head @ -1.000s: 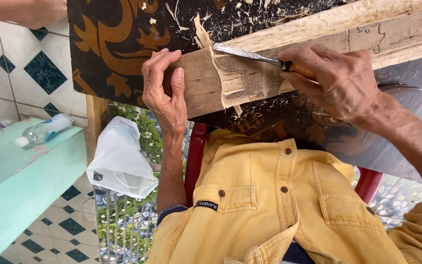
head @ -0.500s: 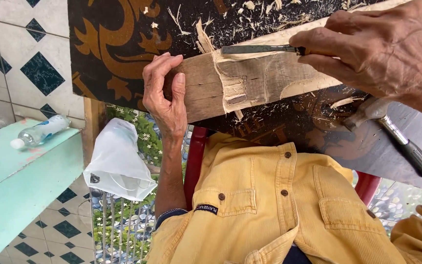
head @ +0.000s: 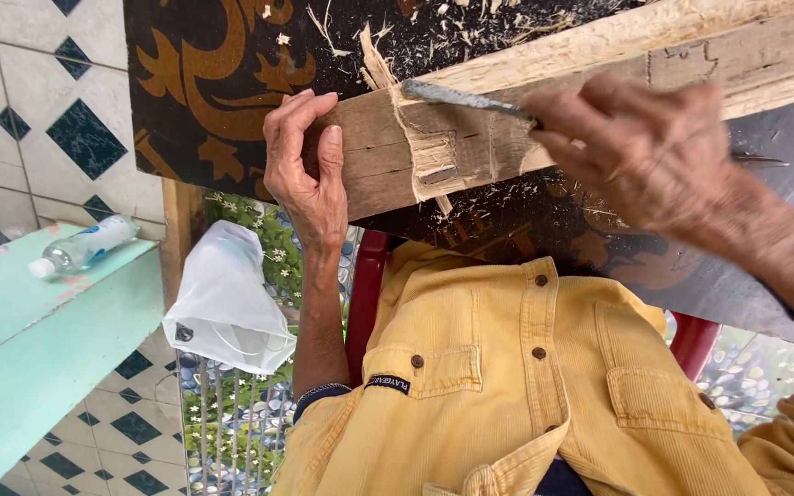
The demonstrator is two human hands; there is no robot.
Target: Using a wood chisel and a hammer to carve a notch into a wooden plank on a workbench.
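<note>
A rough wooden beam (head: 590, 101) lies across a dark cloth with a gold pattern (head: 213, 101), strewn with wood shavings. My left hand (head: 310, 174) clasps the beam's cut end, with the fingers on top and the thumb on the side. My right hand (head: 636, 152) grips a chisel (head: 461, 96) by its handle. The metal blade lies flat along the beam's top edge and points toward my left hand. Just below the blade, a chopped notch (head: 434, 156) shows splintered pale wood.
A plastic bottle (head: 85, 246) lies on a teal ledge (head: 39, 340) at the left. A white plastic bag (head: 227, 303) hangs below the table edge. My yellow shirt (head: 526, 386) and a red chair frame (head: 365, 294) fill the bottom. Tiles cover the wall and floor.
My right hand rose toward the upper right half a second ago, uncovering a hammer on the cloth. It has since come back down and left over the beam. My left hand stayed put.
</note>
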